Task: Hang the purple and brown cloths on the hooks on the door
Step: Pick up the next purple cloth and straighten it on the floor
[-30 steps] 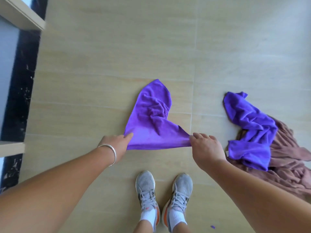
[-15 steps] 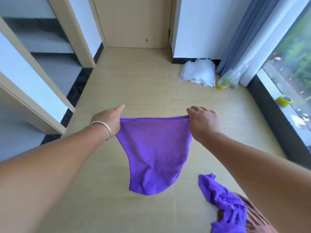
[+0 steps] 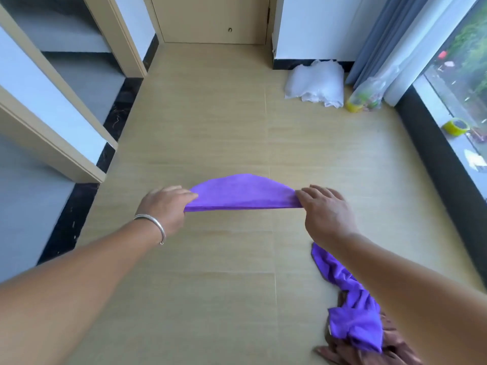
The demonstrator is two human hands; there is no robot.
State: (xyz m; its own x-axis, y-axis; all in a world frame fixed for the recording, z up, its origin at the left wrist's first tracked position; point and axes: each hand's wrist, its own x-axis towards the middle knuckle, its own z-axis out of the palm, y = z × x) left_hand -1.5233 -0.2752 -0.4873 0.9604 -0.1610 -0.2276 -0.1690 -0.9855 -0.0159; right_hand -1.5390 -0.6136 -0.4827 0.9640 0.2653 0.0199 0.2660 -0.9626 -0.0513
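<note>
left hand [image 3: 164,209] and right hand [image 3: 322,209], fingers curled, each pinch one end of a purple cloth [image 3: 242,192] held stretched above the floor [image 3: 210,127].

Single head-worn wide-angle view, forward and down over the floor [image 3: 210,259], toward a far door [image 3: 210,19].

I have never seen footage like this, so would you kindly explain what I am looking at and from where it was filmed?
There is no machine here: a person wears a wide-angle camera on the head, looking forward and down at their own arms. The left hand and right hand each pinch one end of a purple cloth, held stretched above the tiled floor. On the floor at lower right lie a second purple cloth and a brown cloth. A closed door stands ahead; no hooks are visible on it.
</note>
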